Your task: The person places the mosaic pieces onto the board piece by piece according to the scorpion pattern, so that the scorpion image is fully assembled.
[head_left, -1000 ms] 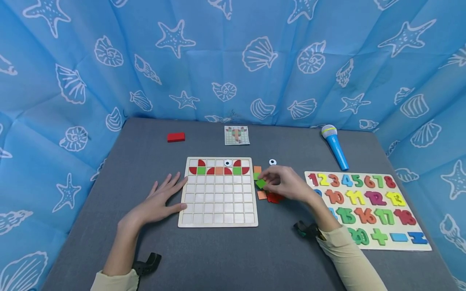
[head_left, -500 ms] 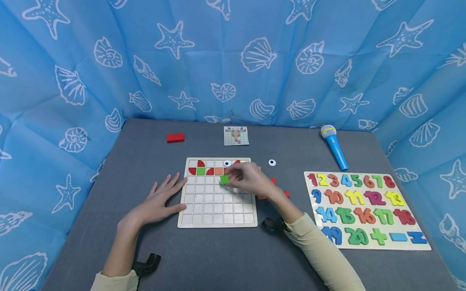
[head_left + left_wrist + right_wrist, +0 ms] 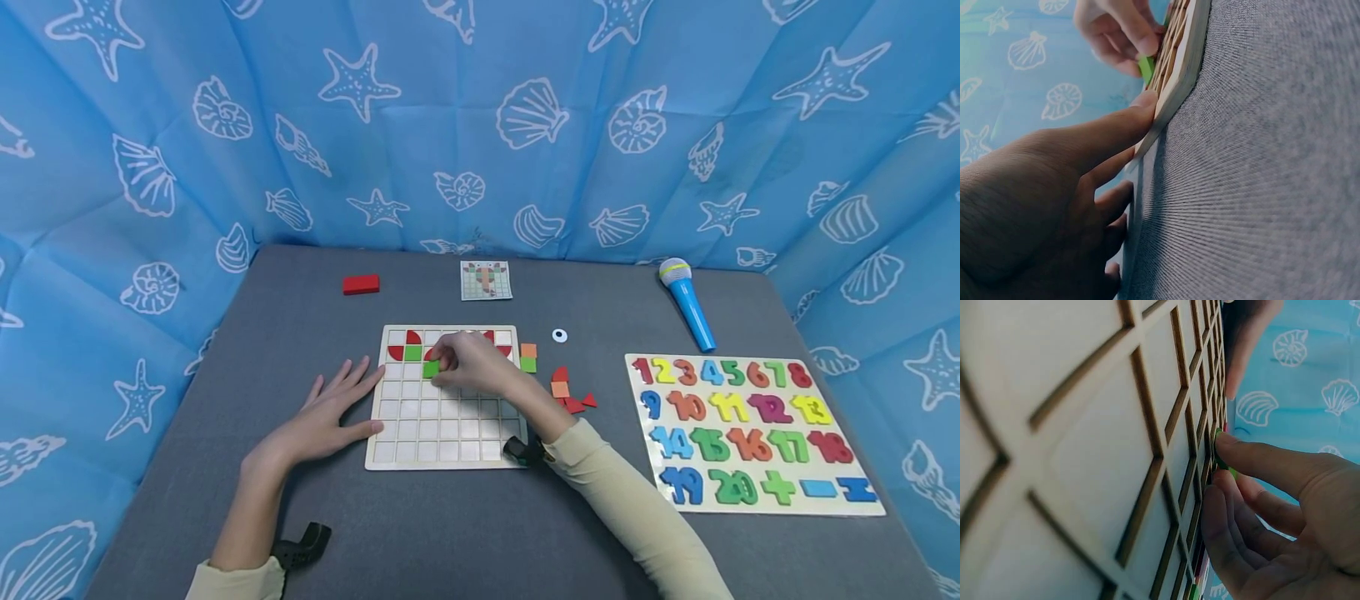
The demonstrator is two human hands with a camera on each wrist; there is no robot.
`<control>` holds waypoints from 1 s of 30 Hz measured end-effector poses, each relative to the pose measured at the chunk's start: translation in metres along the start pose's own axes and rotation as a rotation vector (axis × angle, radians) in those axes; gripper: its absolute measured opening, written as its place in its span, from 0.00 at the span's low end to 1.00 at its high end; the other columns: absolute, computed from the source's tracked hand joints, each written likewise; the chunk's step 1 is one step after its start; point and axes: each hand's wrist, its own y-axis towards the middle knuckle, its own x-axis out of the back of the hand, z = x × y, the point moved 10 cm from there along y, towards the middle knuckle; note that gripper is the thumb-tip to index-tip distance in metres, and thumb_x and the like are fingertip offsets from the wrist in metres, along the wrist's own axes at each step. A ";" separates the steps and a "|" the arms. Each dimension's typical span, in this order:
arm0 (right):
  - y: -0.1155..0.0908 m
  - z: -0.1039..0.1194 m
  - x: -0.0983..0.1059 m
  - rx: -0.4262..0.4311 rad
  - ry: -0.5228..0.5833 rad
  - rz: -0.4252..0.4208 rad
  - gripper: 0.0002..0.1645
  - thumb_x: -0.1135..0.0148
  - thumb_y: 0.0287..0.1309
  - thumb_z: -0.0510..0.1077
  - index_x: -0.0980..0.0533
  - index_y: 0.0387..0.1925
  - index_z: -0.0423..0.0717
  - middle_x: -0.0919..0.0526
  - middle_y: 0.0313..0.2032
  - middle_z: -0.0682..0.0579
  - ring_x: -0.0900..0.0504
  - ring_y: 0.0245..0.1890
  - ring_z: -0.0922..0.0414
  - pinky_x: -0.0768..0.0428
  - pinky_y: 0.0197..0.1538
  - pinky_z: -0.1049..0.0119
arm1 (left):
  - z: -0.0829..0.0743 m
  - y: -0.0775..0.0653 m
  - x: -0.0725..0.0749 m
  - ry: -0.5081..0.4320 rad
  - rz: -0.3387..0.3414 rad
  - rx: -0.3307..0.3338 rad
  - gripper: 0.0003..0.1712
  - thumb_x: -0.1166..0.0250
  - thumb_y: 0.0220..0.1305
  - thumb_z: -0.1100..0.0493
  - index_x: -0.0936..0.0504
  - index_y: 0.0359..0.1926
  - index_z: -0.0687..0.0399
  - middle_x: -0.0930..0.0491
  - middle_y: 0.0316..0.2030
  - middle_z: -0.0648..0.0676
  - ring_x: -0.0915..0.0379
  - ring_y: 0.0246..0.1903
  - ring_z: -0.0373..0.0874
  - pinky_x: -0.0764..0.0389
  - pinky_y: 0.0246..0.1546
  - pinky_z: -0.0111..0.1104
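A green square tile (image 3: 431, 369) is pinched between the thumb and fingers of my right hand (image 3: 474, 363), over the third row of the wooden grid board (image 3: 450, 429). In the left wrist view the green tile (image 3: 1147, 69) stands tilted at the board's surface. My left hand (image 3: 330, 417) lies with spread fingers at the board's left edge, its thumb (image 3: 1144, 103) touching the rim. Red pieces and a green square (image 3: 413, 353) fill cells in the top rows. My right hand hides part of those rows.
Right of the board lie orange and green tiles (image 3: 528, 364), red pieces (image 3: 573, 405) and an eye disc (image 3: 559, 335). A pattern card (image 3: 486, 281) and a red block (image 3: 361, 284) sit behind it. A number board (image 3: 757, 492) and toy microphone (image 3: 688, 304) are at the right.
My right hand has carried the green tile leftward from the loose pieces to the board's third row. The left hand has stayed at the board's edge.
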 end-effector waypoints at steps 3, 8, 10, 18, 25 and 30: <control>0.002 0.002 -0.002 -0.002 -0.028 0.005 0.16 0.21 0.63 0.40 0.15 0.50 0.40 0.11 0.36 0.50 0.16 0.36 0.62 0.17 0.46 0.67 | 0.000 0.000 0.000 0.000 0.003 0.004 0.52 0.32 0.73 0.35 0.47 0.88 0.37 0.54 0.89 0.60 0.69 0.89 0.67 0.71 0.82 0.73; 0.001 0.003 -0.003 -0.005 -0.023 0.006 0.16 0.22 0.63 0.39 0.15 0.50 0.40 0.11 0.37 0.50 0.16 0.36 0.61 0.17 0.46 0.68 | 0.000 -0.001 0.001 -0.006 -0.002 0.000 0.52 0.32 0.73 0.33 0.46 0.88 0.37 0.54 0.89 0.60 0.69 0.89 0.68 0.71 0.82 0.73; -0.001 0.002 0.000 -0.002 -0.006 -0.002 0.16 0.22 0.62 0.38 0.15 0.50 0.40 0.11 0.36 0.50 0.17 0.36 0.62 0.17 0.45 0.69 | 0.000 -0.002 0.001 -0.009 -0.010 -0.005 0.52 0.33 0.72 0.32 0.46 0.88 0.36 0.53 0.89 0.61 0.68 0.89 0.68 0.70 0.82 0.73; -0.025 -0.015 0.020 0.014 0.056 -0.045 0.12 0.25 0.64 0.36 0.15 0.48 0.38 0.13 0.34 0.50 0.17 0.34 0.63 0.17 0.44 0.70 | -0.001 -0.002 0.002 -0.024 -0.031 -0.041 0.52 0.33 0.71 0.29 0.45 0.88 0.32 0.52 0.88 0.62 0.67 0.88 0.70 0.68 0.81 0.75; -0.055 -0.039 0.045 -0.033 0.053 -0.088 0.14 0.25 0.64 0.35 0.14 0.50 0.36 0.11 0.37 0.48 0.15 0.37 0.61 0.15 0.44 0.69 | 0.002 -0.001 0.002 -0.012 -0.027 -0.032 0.52 0.33 0.71 0.29 0.46 0.88 0.32 0.52 0.88 0.62 0.67 0.88 0.70 0.68 0.81 0.75; -0.075 -0.060 0.061 -0.082 0.010 -0.112 0.13 0.25 0.64 0.34 0.14 0.49 0.36 0.11 0.39 0.46 0.14 0.38 0.58 0.14 0.45 0.65 | 0.001 -0.001 0.002 -0.011 -0.034 -0.045 0.53 0.34 0.71 0.27 0.46 0.88 0.31 0.52 0.88 0.62 0.67 0.88 0.70 0.68 0.80 0.75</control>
